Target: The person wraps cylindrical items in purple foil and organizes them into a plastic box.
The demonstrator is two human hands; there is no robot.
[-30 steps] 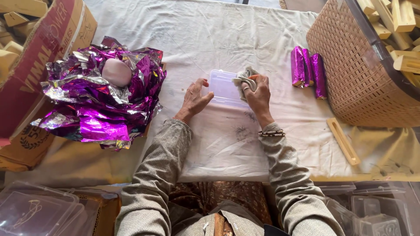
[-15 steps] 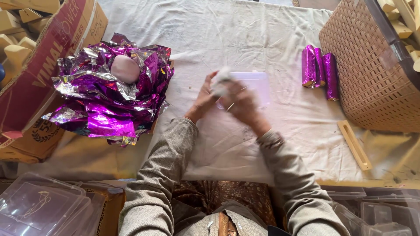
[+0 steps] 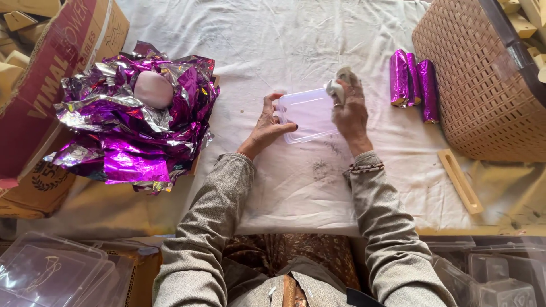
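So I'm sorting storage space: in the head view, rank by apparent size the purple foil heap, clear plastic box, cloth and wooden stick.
1. purple foil heap
2. clear plastic box
3. wooden stick
4. cloth, partly hidden by the right hand

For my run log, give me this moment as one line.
left hand: steadies box | right hand: holds cloth on box | foil rolls right | foil heap left

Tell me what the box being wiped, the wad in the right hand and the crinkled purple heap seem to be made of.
Box: clear, slightly frosted plastic, since the white sheet shows through. Wad in the right hand: soft pale cloth, bunched and folded. Purple heap: shiny metallic foil, probably metallised film, sharply creased with mirror glints.
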